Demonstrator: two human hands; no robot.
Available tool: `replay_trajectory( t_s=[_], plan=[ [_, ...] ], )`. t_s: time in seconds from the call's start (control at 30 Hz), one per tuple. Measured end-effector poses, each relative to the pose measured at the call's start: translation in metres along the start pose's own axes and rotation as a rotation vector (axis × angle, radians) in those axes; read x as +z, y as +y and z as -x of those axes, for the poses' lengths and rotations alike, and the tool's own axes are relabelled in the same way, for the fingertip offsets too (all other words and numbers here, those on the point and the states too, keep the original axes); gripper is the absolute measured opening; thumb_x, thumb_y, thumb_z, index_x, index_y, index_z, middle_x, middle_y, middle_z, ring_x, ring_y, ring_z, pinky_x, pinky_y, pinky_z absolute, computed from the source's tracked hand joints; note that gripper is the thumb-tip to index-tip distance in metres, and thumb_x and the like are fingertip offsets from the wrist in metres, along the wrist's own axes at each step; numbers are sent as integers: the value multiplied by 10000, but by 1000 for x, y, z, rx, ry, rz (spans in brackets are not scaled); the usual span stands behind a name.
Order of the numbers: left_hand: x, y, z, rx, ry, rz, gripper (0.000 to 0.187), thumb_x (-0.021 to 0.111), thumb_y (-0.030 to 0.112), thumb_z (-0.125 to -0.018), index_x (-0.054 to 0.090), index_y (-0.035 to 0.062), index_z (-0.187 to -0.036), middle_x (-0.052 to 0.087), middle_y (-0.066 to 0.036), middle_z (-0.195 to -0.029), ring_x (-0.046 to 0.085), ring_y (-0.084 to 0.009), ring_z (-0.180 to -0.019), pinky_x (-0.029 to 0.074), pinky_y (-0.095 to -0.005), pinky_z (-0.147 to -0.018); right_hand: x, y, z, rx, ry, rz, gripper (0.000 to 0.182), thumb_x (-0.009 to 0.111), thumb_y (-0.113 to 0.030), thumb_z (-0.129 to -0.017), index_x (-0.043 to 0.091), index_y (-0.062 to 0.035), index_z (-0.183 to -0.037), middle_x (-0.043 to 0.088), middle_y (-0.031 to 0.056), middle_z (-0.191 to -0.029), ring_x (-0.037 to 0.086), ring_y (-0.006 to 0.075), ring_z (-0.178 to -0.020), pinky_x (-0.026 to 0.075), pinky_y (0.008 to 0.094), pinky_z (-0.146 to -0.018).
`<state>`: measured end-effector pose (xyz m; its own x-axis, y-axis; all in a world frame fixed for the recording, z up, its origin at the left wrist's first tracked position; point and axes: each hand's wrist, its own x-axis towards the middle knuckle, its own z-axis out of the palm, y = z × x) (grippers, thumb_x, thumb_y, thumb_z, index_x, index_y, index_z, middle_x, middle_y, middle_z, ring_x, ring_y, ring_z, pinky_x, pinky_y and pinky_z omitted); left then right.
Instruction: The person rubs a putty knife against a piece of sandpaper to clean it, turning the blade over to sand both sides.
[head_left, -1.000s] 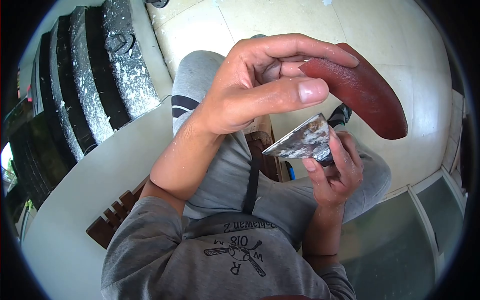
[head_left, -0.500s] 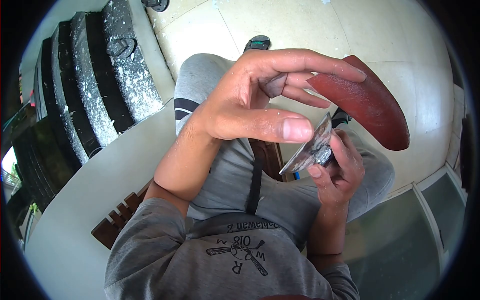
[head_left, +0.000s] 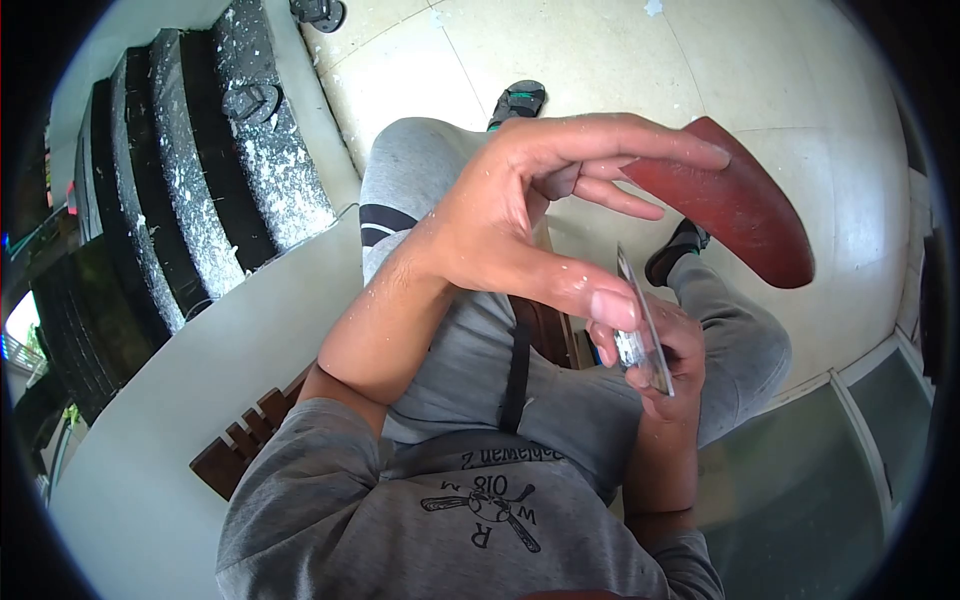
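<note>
My left hand [head_left: 560, 190] holds a curled sheet of red-brown sandpaper [head_left: 745, 205] between its outstretched fingers, the paper bowing out to the right. Its thumb is spread away from the fingers, the tip right at the edge of a thin metal blade [head_left: 645, 315]. That blade, like a scraper's, is seen almost edge-on and is gripped by my right hand [head_left: 685, 345] just below. Whitish smears mark the part between the right fingers, and a handle, if any, is hidden in the palm. White dust specks dot my left thumb and forearm.
Dark steps [head_left: 270, 160] spattered with white flakes rise at the left, with a sandal [head_left: 250, 103] on them. Pale floor tiles [head_left: 600, 60] lie ahead. A slatted wooden piece [head_left: 235, 450] is beside my left elbow; glass panels [head_left: 800, 470] stand at the right.
The blade has turned from showing its smeared face to nearly edge-on, as my right hand rotated and dropped slightly. My left hand keeps the sandpaper, its thumb a little lower.
</note>
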<state>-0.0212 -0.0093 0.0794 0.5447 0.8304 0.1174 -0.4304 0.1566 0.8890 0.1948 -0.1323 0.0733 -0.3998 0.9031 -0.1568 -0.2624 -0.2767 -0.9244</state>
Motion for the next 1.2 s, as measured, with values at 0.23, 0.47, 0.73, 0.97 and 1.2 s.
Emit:
replay_trajectory(
  t_s=[0.23, 0.47, 0.73, 0.97, 1.2],
  plan=[
    [5, 8, -1, -14, 79, -16, 930, 908, 322, -787, 556, -165, -1496, 592, -354, -1516, 657, -417, -1373, 611, -508, -1082, 5, 12, 4, 96, -78, -465, 700, 688, -413, -1030, 618, 123, -1474, 675, 122, -888, 562, 163, -728, 441, 303, -654],
    [4, 11, -1, -22, 103, -24, 885, 898, 282, -792, 572, -136, -1501, 607, -317, -1518, 664, -398, -1368, 617, -500, -1080, 0, 11, -4, 129, -254, -586, 726, 483, -484, -1155, 402, 35, -1657, 525, 55, -756, 451, 146, -602, 401, 338, -601],
    [-5, 4, 0, -1, 162, 94, 926, 920, 403, -821, 578, -133, -1495, 649, -299, -1476, 710, -336, -1308, 609, -405, -1079, -14, 7, 0, 119, -74, -315, 793, 588, -471, -1119, 394, 116, -1616, 567, 107, -857, 497, 159, -657, 429, 335, -588],
    [-28, -18, -14, -51, 333, -204, 473, 817, -33, -936, 686, 3, -1388, 709, -116, -1356, 685, -168, -1230, 594, -337, -1047, -19, 3, -17, -120, 501, 44, 621, 635, -280, -1107, 473, 71, -1593, 632, 47, -951, 492, 65, -685, 414, 245, -615],
    [-5, -24, -17, -155, 48, -213, 860, 903, 24, -856, 492, 87, -1609, 674, -137, -1402, 668, -201, -1264, 573, -381, -1097, -14, 6, -21, -16, 507, -278, 602, 646, -119, -1090, 403, -10, -1630, 694, 182, -1331, 418, 16, -621, 384, 214, -575]
  ],
)
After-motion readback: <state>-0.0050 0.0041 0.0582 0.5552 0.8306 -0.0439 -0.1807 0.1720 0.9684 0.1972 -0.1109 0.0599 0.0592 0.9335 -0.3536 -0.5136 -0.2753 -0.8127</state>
